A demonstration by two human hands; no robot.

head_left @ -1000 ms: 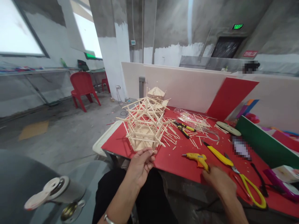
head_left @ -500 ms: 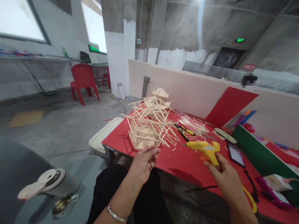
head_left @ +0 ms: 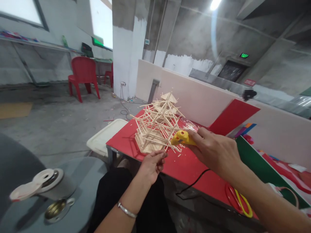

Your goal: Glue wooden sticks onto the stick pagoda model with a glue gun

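A tiered, pagoda-like model of thin wooden sticks (head_left: 155, 129) stands on the red table (head_left: 123, 137). Beside its near edge, my left hand (head_left: 153, 165) is closed in a pinch, fingertips close to the lower sticks. What lies between those fingertips is too small to make out. My right hand (head_left: 216, 152) grips a yellow hot glue gun (head_left: 183, 138), held just right of the model's base. Its nozzle points toward the model, its tip hard to see. Loose sticks (head_left: 178, 149) lie behind the gun, partly hidden.
A black cord (head_left: 194, 181) hangs at the table's front edge. Yellow-handled scissors or a similar tool (head_left: 243, 204) lies at the right, near a green board (head_left: 252, 161). To the left, a grey stool (head_left: 89, 171) bears a lidded cup (head_left: 55, 184). A pale partition (head_left: 189, 90) stands behind.
My right hand has swung the glue gun left and turned its nozzle toward the model, close to my left hand. My left hand keeps its pinch. The view has shifted slightly.
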